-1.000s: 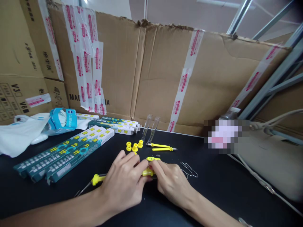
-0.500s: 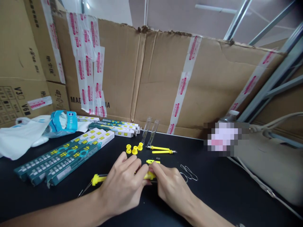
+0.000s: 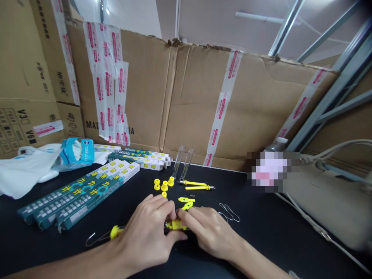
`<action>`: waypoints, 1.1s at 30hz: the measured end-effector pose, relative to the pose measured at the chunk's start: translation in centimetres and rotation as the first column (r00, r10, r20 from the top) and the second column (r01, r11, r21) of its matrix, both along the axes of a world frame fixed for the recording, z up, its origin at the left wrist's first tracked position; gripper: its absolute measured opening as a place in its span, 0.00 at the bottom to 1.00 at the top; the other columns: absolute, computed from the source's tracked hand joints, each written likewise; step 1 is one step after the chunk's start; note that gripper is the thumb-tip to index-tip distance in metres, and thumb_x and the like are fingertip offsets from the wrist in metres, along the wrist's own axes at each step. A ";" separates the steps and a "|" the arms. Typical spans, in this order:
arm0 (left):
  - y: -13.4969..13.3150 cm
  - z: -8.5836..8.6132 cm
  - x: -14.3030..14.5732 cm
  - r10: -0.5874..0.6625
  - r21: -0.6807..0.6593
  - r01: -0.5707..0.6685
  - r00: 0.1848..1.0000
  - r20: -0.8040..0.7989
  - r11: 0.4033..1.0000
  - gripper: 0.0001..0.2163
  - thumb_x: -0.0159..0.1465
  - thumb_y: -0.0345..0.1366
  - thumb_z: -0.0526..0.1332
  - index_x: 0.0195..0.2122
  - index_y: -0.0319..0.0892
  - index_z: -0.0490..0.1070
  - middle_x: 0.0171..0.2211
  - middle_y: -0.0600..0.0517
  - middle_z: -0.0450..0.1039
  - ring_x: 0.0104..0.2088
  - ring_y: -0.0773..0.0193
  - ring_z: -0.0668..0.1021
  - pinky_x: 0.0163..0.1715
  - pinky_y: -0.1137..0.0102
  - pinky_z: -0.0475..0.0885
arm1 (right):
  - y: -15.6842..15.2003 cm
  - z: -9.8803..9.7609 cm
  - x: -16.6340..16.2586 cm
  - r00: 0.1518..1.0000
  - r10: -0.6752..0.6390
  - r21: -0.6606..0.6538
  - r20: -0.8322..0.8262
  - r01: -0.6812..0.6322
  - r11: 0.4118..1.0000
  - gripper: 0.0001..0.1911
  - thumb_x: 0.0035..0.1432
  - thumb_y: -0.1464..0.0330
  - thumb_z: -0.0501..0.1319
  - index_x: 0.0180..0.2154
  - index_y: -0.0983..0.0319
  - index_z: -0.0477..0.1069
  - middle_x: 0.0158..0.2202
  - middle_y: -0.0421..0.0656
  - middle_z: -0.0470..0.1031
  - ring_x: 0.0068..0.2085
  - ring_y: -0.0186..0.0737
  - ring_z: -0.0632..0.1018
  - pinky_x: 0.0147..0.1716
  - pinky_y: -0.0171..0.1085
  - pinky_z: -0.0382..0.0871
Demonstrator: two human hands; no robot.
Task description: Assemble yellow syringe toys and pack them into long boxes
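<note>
My left hand (image 3: 151, 228) is closed around the clear tube of a spring scale. Its yellow end cap (image 3: 115, 231) and a wire hook (image 3: 95, 239) stick out on the left. My right hand (image 3: 209, 228) pinches a yellow end part (image 3: 176, 224) between the two hands. The fingers hide most of the tube and part of the joint. Just beyond the right fingertips lie two small yellow slotted pieces (image 3: 186, 200) and a tiny spring (image 3: 192, 195). Loose yellow caps (image 3: 164, 185) sit ahead of my left hand.
Clear tubes (image 3: 186, 164) and two yellow rods with metal ends (image 3: 199, 188) lie farther back. Bent wire hooks (image 3: 231, 212) rest at the right. Printed boxes (image 3: 87, 193) and a blue packet (image 3: 84, 151) are on the left. Cardboard (image 3: 197, 108) walls the back; a bag (image 3: 328, 201) stands right.
The spring scale's yellow right end now shows more between my hands. Another small yellow cap and a second yellow slotted piece have come into view. The hook end has shifted slightly left and down.
</note>
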State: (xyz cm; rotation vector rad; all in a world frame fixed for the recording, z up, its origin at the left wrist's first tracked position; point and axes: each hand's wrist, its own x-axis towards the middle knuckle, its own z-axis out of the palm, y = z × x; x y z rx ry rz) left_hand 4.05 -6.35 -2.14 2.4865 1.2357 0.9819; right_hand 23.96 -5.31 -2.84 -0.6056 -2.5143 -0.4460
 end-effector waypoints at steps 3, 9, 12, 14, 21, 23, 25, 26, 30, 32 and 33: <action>0.0 0.1 0.0 0.023 -0.074 -0.022 1.000 0.009 0.997 0.15 0.50 0.31 0.72 0.25 0.43 0.63 0.26 0.55 0.71 0.29 0.59 0.73 0.31 0.66 0.63 | 0.0 -0.1 0.0 1.000 0.024 -0.006 -0.005 -0.024 1.000 0.18 0.72 0.76 0.39 0.45 0.68 0.66 0.25 0.42 0.72 0.23 0.37 0.70 0.22 0.35 0.64; 0.1 0.2 0.0 0.043 -0.058 -0.044 0.999 -0.015 0.997 0.13 0.51 0.29 0.71 0.26 0.42 0.65 0.27 0.55 0.72 0.30 0.59 0.73 0.31 0.66 0.63 | 0.0 -0.8 -0.6 0.996 -0.007 -0.030 -0.091 0.004 1.000 0.16 0.71 0.77 0.42 0.40 0.66 0.67 0.26 0.43 0.73 0.25 0.38 0.72 0.25 0.35 0.66; 0.1 0.4 0.1 0.053 -0.093 -0.055 0.998 -0.019 0.994 0.13 0.50 0.28 0.72 0.25 0.42 0.66 0.27 0.55 0.72 0.30 0.60 0.73 0.31 0.67 0.63 | 0.2 -0.7 -0.6 0.997 0.011 -0.029 -0.083 -0.013 0.999 0.18 0.71 0.77 0.41 0.37 0.65 0.67 0.24 0.43 0.71 0.23 0.38 0.69 0.23 0.36 0.64; 0.2 0.5 0.2 0.055 -0.131 -0.054 0.998 0.006 0.990 0.15 0.48 0.30 0.74 0.24 0.42 0.66 0.26 0.56 0.71 0.29 0.60 0.73 0.30 0.67 0.63 | 0.3 -0.5 -0.4 0.996 0.037 -0.034 -0.075 -0.040 0.999 0.18 0.71 0.76 0.41 0.37 0.65 0.68 0.24 0.43 0.71 0.22 0.38 0.69 0.22 0.36 0.63; 1.9 0.5 -0.7 0.026 0.404 -0.004 0.998 -0.050 0.915 0.09 0.60 0.26 0.66 0.28 0.41 0.67 0.27 0.54 0.70 0.30 0.59 0.70 0.31 0.64 0.61 | 0.0 -0.1 -0.4 0.949 -0.093 -0.292 -0.300 0.002 0.956 0.15 0.71 0.73 0.46 0.54 0.63 0.65 0.40 0.48 0.79 0.37 0.40 0.80 0.38 0.35 0.76; 2.2 0.8 -1.1 0.038 0.506 0.019 0.994 -0.102 0.862 0.08 0.62 0.23 0.61 0.28 0.40 0.67 0.27 0.52 0.70 0.30 0.58 0.69 0.30 0.64 0.61 | -0.1 -0.3 -0.6 0.934 -0.140 -0.374 -0.328 0.008 0.927 0.16 0.71 0.70 0.49 0.58 0.61 0.62 0.46 0.49 0.78 0.42 0.41 0.81 0.44 0.37 0.76; 2.3 1.1 -1.3 0.029 0.539 0.043 0.992 -0.125 0.841 0.08 0.63 0.22 0.59 0.28 0.40 0.68 0.27 0.51 0.70 0.29 0.58 0.69 0.30 0.64 0.62 | -0.2 -0.5 -0.8 0.920 -0.170 -0.423 -0.353 0.005 0.906 0.18 0.71 0.68 0.51 0.60 0.59 0.60 0.49 0.48 0.77 0.45 0.41 0.80 0.47 0.37 0.75; 2.3 1.3 -1.4 0.025 0.548 0.051 0.991 -0.130 0.835 0.08 0.64 0.22 0.58 0.29 0.39 0.68 0.27 0.51 0.70 0.30 0.58 0.70 0.30 0.64 0.62 | -0.2 -0.7 -0.8 0.912 -0.187 -0.443 -0.366 0.006 0.897 0.18 0.70 0.68 0.53 0.60 0.58 0.60 0.49 0.47 0.78 0.44 0.40 0.81 0.46 0.36 0.75; 2.1 1.5 -1.7 0.009 0.553 0.081 0.988 -0.157 0.829 0.09 0.66 0.23 0.55 0.30 0.39 0.68 0.28 0.50 0.71 0.30 0.57 0.72 0.30 0.63 0.67 | -0.3 -0.9 -1.0 0.879 -0.228 -0.467 -0.419 0.007 0.884 0.18 0.68 0.66 0.56 0.58 0.57 0.62 0.44 0.43 0.79 0.39 0.38 0.81 0.42 0.34 0.76; 2.0 1.4 -1.8 0.002 0.551 0.094 0.985 -0.170 0.829 0.10 0.67 0.23 0.53 0.31 0.40 0.68 0.28 0.50 0.71 0.29 0.57 0.73 0.29 0.64 0.68 | -0.3 -0.9 -1.1 0.870 -0.230 -0.459 -0.435 0.005 0.889 0.16 0.68 0.67 0.57 0.56 0.58 0.64 0.43 0.43 0.79 0.38 0.38 0.81 0.41 0.34 0.76; 2.0 1.3 -1.8 -0.002 0.552 0.100 0.984 -0.176 0.828 0.10 0.67 0.23 0.52 0.31 0.40 0.68 0.28 0.50 0.71 0.27 0.58 0.74 0.28 0.65 0.69 | -0.3 -0.9 -1.2 0.867 -0.233 -0.459 -0.441 0.005 0.888 0.16 0.68 0.67 0.57 0.56 0.58 0.65 0.43 0.43 0.79 0.38 0.37 0.80 0.41 0.34 0.75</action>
